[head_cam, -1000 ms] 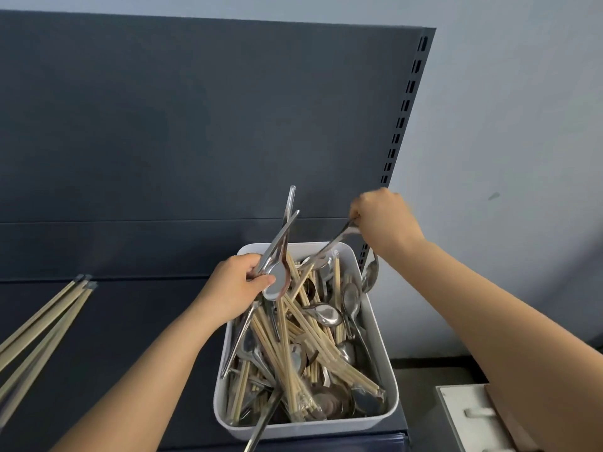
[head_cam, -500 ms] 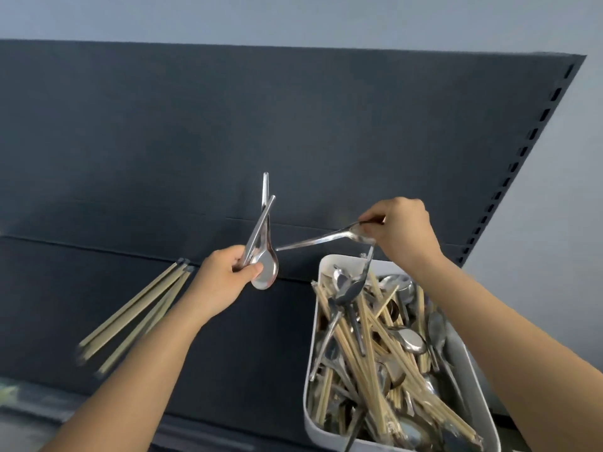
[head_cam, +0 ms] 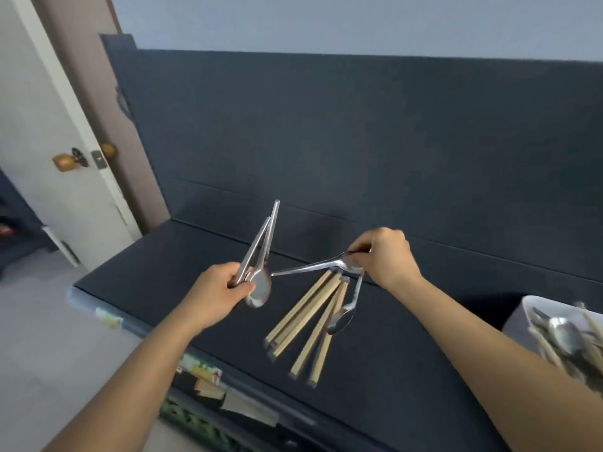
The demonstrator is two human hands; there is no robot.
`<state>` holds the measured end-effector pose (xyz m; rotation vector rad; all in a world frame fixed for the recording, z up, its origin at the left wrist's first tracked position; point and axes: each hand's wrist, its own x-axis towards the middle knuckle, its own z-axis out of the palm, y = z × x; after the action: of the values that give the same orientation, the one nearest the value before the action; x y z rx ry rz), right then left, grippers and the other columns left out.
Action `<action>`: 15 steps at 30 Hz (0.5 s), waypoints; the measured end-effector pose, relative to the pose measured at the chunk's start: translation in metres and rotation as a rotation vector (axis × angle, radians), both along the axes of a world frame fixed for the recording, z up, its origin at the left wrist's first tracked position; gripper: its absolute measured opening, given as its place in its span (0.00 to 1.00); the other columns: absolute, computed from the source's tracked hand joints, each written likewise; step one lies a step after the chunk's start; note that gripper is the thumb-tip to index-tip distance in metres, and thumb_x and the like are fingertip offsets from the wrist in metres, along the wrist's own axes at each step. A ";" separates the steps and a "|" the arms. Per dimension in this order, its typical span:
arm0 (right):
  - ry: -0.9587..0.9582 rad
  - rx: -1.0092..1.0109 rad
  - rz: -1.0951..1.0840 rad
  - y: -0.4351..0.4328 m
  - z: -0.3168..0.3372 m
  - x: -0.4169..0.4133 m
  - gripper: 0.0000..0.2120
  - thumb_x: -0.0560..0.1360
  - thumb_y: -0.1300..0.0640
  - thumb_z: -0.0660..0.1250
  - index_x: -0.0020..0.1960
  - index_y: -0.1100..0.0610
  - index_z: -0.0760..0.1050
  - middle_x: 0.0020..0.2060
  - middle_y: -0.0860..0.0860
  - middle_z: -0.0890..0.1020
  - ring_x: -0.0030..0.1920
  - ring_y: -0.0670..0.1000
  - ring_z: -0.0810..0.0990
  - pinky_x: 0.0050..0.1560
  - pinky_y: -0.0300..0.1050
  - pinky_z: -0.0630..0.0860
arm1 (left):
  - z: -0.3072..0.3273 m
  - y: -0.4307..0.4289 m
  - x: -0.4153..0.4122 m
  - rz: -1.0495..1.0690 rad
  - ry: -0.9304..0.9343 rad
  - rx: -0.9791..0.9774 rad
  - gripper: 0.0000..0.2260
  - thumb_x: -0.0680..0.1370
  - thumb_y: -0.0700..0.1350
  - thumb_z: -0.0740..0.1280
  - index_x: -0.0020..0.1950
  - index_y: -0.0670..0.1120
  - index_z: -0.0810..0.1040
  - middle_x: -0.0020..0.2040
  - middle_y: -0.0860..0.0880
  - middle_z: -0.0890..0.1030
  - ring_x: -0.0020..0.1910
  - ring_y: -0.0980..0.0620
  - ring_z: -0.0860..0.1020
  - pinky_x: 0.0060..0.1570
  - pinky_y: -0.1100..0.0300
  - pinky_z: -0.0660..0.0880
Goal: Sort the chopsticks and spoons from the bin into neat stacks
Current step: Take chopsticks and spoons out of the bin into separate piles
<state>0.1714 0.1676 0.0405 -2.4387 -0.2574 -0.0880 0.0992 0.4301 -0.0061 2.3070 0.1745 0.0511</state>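
Note:
My left hand [head_cam: 218, 293] grips a small bunch of metal spoons [head_cam: 261, 256] by their bowls, handles fanning upward. My right hand [head_cam: 385, 256] holds two more metal spoons [head_cam: 313, 265]: one handle points left toward the left bunch, the other spoon [head_cam: 346, 313] hangs down with its bowl lowest. Both hands hover above the dark shelf [head_cam: 202, 252]. Below them several wooden chopsticks [head_cam: 310, 324] lie fanned on the shelf. The white bin [head_cam: 525, 308] with mixed spoons and chopsticks sits at the far right, partly cut off.
The shelf's dark back panel [head_cam: 326, 125] rises behind. A white door [head_cam: 49, 132] with a brown knob stands at the left. Labels and packaged goods [head_cam: 208, 386] show under the shelf's front edge. Grey floor lies lower left.
The view has swung left: the bin moved from centre to the far right edge. Both hands carried their spoons leftward, from over the bin to above the chopsticks lying on the shelf.

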 end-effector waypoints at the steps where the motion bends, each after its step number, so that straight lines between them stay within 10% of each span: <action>1: 0.021 0.011 -0.006 0.024 -0.006 0.004 0.03 0.70 0.62 0.72 0.42 0.56 0.84 0.37 0.50 0.83 0.38 0.49 0.80 0.38 0.39 0.76 | -0.002 0.024 0.002 0.004 0.010 0.011 0.03 0.76 0.44 0.68 0.47 0.45 0.79 0.40 0.43 0.81 0.34 0.49 0.75 0.37 0.55 0.71; 8: 0.103 0.048 -0.063 0.150 -0.039 0.027 0.03 0.72 0.62 0.71 0.43 0.56 0.83 0.40 0.51 0.83 0.43 0.50 0.81 0.45 0.41 0.77 | -0.017 0.156 0.016 0.034 0.104 0.079 0.05 0.77 0.44 0.67 0.47 0.42 0.77 0.40 0.41 0.80 0.38 0.44 0.78 0.39 0.51 0.75; 15: 0.163 0.089 -0.048 0.220 -0.055 0.054 0.01 0.71 0.61 0.73 0.41 0.57 0.83 0.34 0.47 0.81 0.34 0.42 0.77 0.29 0.26 0.69 | -0.036 0.219 0.035 0.063 0.146 0.088 0.06 0.77 0.44 0.67 0.42 0.42 0.76 0.37 0.42 0.79 0.35 0.46 0.77 0.37 0.53 0.74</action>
<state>0.2255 0.3874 -0.0144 -2.3480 -0.1197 0.0761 0.1341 0.6490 -0.0425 2.3933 0.3253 -0.0791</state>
